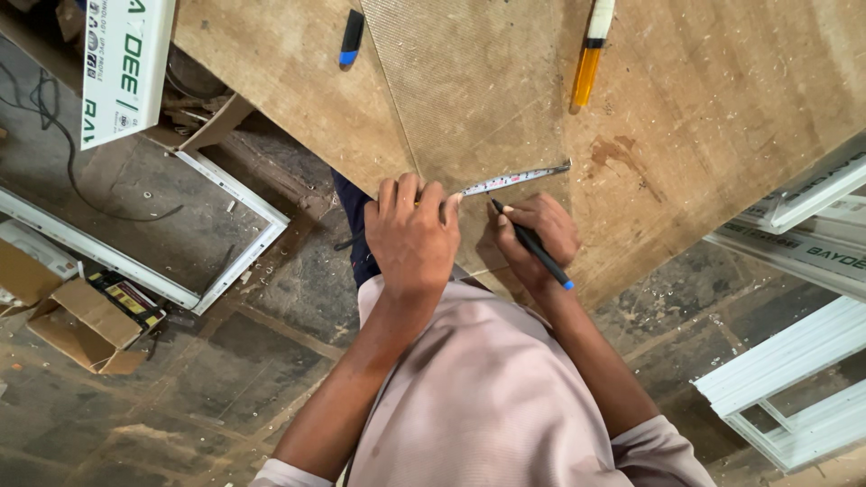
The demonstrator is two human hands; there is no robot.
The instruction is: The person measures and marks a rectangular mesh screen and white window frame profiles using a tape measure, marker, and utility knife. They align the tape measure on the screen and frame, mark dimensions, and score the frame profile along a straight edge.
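Note:
My left hand (412, 232) is closed over the case of a tape measure at the near edge of a wooden board (722, 99). The tape's blade (516, 179) runs out to the right across the board. My right hand (538, 236) holds a black pen (532, 244) with a blue end, its tip on the board just below the blade. A thinner textured panel (460, 81) lies on the board beneath both hands.
A black and blue marker (351, 39) and a yellow-handled tool (590, 54) lie on the far part of the board. White window frames (234, 261) lie on the floor at left and right (794, 361). Cardboard boxes (81, 325) sit at lower left.

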